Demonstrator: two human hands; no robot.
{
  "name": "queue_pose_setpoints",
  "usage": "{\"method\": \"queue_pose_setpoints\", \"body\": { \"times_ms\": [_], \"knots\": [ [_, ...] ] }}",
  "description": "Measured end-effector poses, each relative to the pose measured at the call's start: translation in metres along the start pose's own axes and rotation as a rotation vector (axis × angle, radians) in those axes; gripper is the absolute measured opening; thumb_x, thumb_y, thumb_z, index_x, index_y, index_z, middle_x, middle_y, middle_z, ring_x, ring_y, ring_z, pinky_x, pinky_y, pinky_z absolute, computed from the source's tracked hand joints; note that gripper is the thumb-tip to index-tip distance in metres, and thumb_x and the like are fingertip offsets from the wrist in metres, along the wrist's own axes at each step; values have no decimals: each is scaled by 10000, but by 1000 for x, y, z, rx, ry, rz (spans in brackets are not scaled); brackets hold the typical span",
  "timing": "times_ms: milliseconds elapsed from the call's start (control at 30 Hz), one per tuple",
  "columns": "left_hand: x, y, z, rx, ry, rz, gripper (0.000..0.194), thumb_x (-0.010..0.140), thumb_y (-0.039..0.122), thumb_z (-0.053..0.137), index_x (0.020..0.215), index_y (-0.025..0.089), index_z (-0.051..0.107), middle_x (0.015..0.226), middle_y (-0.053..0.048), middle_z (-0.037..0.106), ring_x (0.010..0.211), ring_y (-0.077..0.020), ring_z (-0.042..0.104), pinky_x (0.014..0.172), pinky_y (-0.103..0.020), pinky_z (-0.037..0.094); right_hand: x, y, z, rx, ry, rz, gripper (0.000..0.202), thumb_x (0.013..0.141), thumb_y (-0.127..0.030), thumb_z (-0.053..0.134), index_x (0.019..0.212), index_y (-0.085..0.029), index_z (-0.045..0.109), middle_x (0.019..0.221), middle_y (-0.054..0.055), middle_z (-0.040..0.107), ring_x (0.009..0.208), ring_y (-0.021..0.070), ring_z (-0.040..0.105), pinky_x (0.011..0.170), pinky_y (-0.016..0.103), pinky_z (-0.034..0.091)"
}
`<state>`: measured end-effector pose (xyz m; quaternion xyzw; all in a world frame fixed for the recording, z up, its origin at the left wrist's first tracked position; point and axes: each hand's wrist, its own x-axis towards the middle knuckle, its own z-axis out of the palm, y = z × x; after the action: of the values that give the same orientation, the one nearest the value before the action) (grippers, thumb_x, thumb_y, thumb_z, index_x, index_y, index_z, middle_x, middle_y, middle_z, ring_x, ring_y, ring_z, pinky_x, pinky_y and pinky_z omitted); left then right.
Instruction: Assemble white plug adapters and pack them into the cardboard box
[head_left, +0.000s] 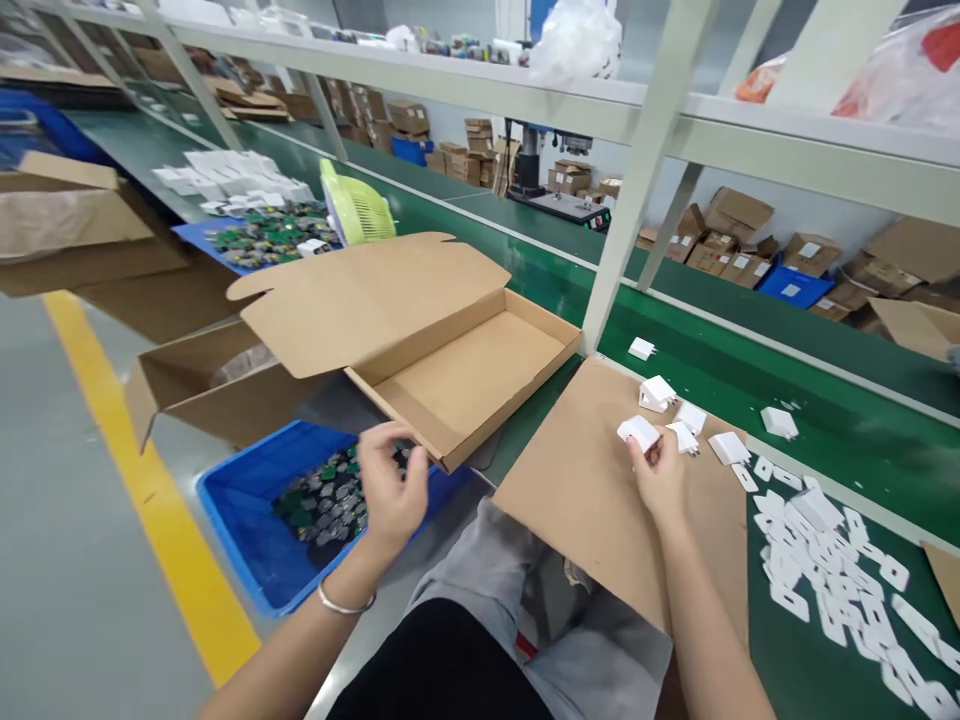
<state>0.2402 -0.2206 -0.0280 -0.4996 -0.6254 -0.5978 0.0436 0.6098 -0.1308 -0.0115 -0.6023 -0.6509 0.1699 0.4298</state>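
Note:
My right hand pinches a white charger housing between thumb and fingers, above a flat cardboard sheet. Just beyond it lie several white plug chargers, some with prongs showing. My left hand is held over the near side of a blue bin, close to the corner of a shallow cardboard box whose lid is folded back. Its fingers are curved, with a gap between them and the thumb, and I see nothing in it.
Loose white plastic plates are heaped on the green bench at right. Circuit boards fill part of the blue bin. A green fan stands beyond the box. A shelf post rises at the box's right corner.

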Motion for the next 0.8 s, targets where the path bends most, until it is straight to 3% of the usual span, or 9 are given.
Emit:
{"method": "queue_pose_setpoints", "body": {
  "times_ms": [67,133,233,333,433,533,633,733,800],
  "knots": [
    [10,-36,-11,-39,335,-274,247,859,266,650,1000,208,456,999,-18,472,950,-166,522,985,-352,468,-1,-1,0,-48,5,-82,439,897,-572,596,1101,-186,564,934,86,670,788,238,618,678,355,478],
    [20,-71,-19,-144,511,-689,314,861,276,669,978,228,382,928,27,413,845,-123,488,926,-312,478,-3,-11,5,-81,-8,-211,458,923,-570,556,1162,-180,554,1018,132,685,873,285,650,731,406,504],
    [31,-106,-21,-401,448,-1107,318,907,380,639,963,239,360,862,45,440,744,-112,543,780,-292,518,-12,-54,30,-21,-218,-476,460,978,-525,496,1291,-190,522,1230,177,680,1051,315,671,849,461,532],
    [34,-114,-10,-650,230,-1157,285,893,411,648,933,216,444,806,21,552,696,-143,638,701,-305,549,-29,-111,74,65,-481,-757,533,945,-559,566,1330,-194,519,1414,183,617,1305,347,573,1077,538,449],
    [35,-110,3,-793,166,-1106,242,860,343,685,944,218,495,806,32,639,616,-102,627,673,-265,547,-46,-150,123,115,-529,-851,595,949,-595,539,1361,-166,505,1396,189,625,1354,340,535,1170,558,360],
    [34,-108,7,-859,164,-1073,200,837,233,680,938,220,507,787,63,668,569,-72,611,646,-223,536,-56,-158,162,165,-372,-857,531,955,-616,461,1196,-155,565,1099,165,695,1061,305,640,1040,540,445],
    [28,-105,-4,-916,81,-1087,229,767,140,722,914,188,553,786,28,704,630,-117,675,698,-294,596,-63,-150,182,268,-137,-825,541,936,-685,297,914,-211,557,772,86,587,733,255,558,786,486,476],
    [19,-102,-25,-989,-172,-1138,262,734,144,775,951,139,628,855,-74,750,772,-224,745,761,-408,631,-68,-147,184,389,-55,-745,594,916,-711,147,775,-243,484,684,57,476,642,236,476,696,463,430],
    [17,-105,-42,-1074,-358,-1200,288,798,304,756,1000,124,657,913,-133,760,882,-292,760,789,-459,634,-70,-152,177,473,44,-685,584,915,-700,121,740,-249,448,662,47,431,622,234,450,674,455,403]
  ]
}}
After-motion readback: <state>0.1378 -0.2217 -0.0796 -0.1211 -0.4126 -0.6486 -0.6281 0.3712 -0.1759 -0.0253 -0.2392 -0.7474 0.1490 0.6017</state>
